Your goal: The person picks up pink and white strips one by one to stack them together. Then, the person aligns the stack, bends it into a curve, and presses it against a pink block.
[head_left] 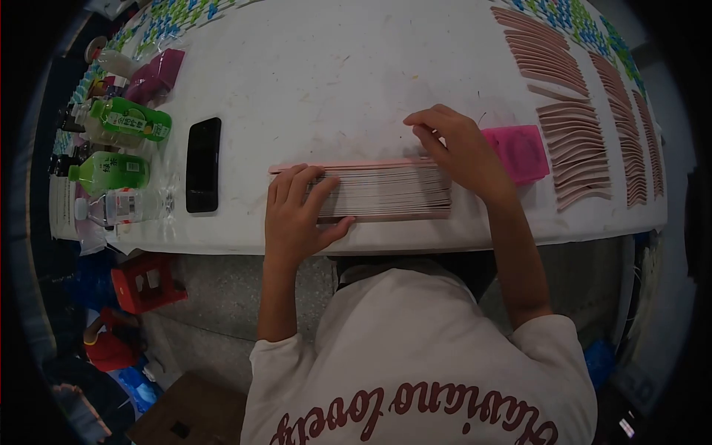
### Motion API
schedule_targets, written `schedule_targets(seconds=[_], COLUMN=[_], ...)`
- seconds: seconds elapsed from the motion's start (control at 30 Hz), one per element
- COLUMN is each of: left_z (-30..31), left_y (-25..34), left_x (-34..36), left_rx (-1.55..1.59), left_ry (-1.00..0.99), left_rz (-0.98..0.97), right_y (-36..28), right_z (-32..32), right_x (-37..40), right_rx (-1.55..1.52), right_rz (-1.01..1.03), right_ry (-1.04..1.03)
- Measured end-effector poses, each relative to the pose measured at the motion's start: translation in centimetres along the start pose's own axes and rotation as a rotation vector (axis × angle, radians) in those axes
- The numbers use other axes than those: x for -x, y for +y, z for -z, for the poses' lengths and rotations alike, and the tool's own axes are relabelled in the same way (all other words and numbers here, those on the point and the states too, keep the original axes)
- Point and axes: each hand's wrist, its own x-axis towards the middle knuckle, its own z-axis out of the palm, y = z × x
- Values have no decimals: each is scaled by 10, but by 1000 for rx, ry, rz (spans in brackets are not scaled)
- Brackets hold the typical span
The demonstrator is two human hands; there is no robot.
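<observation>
A stack of thin pale strips (pixel 393 191), pinkish along the far and near edges and seemingly paper, lies near the table's front edge. My left hand (pixel 297 211) grips its left end, with fingers over the far side and thumb at the near edge. Above the stack's right end is my right hand (pixel 460 148), thumb and forefinger brought together in a pinch. Whatever is between those fingertips, if anything, is too small to make out. Just right of this hand sits a bright pink block (pixel 517 153), partly hidden by the wrist.
Rows of pink strips (pixel 575 152) fan out along the table's right side. A black phone (pixel 203 165) lies to the left. Farther left are green-labelled bottles (pixel 133 119), a clear bottle (pixel 122 206) and a magenta item in plastic (pixel 156 76). A red stool (pixel 147 282) stands below.
</observation>
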Motion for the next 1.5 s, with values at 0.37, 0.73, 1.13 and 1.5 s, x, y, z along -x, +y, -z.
schedule_targets(seconds=[0.37,0.73,1.13,1.5], left_z=[5,-1,21,15], left_y=[8,7,-27,-26], left_x=[-12,-23,-14,-12], left_rx=[-42,-118,-37,95], left_ry=[-136,-111,-208,-192], left_rz=[91,154,212,188], right_y=[12,24,27,23], right_z=[-47,-40,-47,-53], right_x=[71,65,65,58], right_rx=[-126,200,398,474], right_rz=[-84,47,120,225], right_ry=[337,204,160,202])
